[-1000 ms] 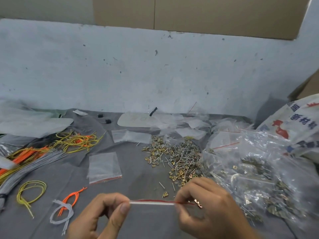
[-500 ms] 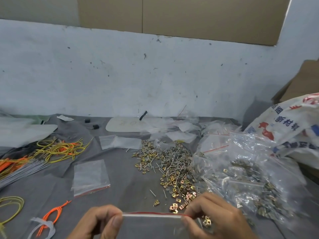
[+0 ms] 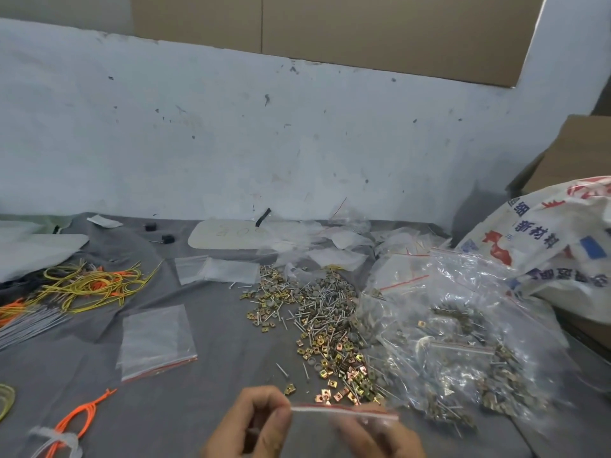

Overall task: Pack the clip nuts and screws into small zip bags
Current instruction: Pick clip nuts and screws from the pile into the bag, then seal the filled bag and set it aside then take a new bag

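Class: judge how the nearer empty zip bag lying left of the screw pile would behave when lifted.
The empty zip bag looks like thin clear film, so probably floppy. It holds nothing, so likely very light. Flat on the cloth, its edge may slip.

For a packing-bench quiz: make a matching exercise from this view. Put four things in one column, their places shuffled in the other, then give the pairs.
Things
1. nearest zip bag
2. flat zip bag
3. loose clip nuts and screws
4. printed sack

Places
A. far right edge of the view
B. heaped mid-way across the grey cloth
C. held by left hand and right hand
D. lying left of the heap

Pairs: 1-C, 2-D, 3-B, 4-A
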`<state>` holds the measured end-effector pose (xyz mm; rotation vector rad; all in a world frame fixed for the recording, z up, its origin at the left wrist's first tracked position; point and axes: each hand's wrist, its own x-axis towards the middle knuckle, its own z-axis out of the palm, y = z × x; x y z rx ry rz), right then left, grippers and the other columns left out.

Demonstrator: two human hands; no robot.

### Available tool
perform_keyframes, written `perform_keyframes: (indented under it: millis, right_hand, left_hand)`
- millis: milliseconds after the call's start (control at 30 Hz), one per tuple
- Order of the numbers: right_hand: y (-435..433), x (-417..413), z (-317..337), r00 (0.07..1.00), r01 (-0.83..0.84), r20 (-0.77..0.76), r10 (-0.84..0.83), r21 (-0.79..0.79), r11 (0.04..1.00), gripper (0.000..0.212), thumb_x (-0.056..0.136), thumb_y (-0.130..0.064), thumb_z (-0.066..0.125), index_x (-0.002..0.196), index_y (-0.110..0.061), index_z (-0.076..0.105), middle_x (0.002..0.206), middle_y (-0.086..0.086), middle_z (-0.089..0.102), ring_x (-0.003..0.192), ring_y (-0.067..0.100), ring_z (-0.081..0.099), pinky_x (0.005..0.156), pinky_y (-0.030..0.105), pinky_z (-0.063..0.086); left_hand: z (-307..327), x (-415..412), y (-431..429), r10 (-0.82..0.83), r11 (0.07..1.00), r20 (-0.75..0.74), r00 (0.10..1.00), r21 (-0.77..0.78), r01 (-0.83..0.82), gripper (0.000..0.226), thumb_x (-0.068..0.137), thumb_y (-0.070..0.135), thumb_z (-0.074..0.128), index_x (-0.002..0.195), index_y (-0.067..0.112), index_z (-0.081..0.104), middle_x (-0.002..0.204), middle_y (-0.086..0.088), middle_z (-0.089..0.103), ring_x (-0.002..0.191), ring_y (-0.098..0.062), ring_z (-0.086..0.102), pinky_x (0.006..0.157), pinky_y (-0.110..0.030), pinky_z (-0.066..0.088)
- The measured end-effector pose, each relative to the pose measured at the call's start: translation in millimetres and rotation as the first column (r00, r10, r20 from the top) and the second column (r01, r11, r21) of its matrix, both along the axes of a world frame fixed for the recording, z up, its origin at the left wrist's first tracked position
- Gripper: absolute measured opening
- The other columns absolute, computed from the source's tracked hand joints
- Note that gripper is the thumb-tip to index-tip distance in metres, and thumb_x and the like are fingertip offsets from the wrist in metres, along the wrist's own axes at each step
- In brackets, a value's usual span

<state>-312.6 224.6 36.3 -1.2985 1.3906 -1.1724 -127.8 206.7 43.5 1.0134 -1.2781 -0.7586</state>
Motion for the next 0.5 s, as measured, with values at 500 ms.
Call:
perform_keyframes:
  millis: [500]
  right_hand:
    - [-114,-183,62,0.803,0.545,-0.177,-0.568,-0.166,0.822,0.026,0.093,-0.044,0.066,0.099,-0.019,0.067,0.090,0.016,0.072,0.067,0.025,0.068,0.060,0.045,0.055]
  left_hand:
    - [-90,39,-30,0.183,0.938,0.330,0.926,0.224,-0.265,0.043,0.073,-0.003,0.082,0.075,0.039,0.072,0.069,0.028,0.065,0.059,0.008,0.060,0.058,-0.003,0.044]
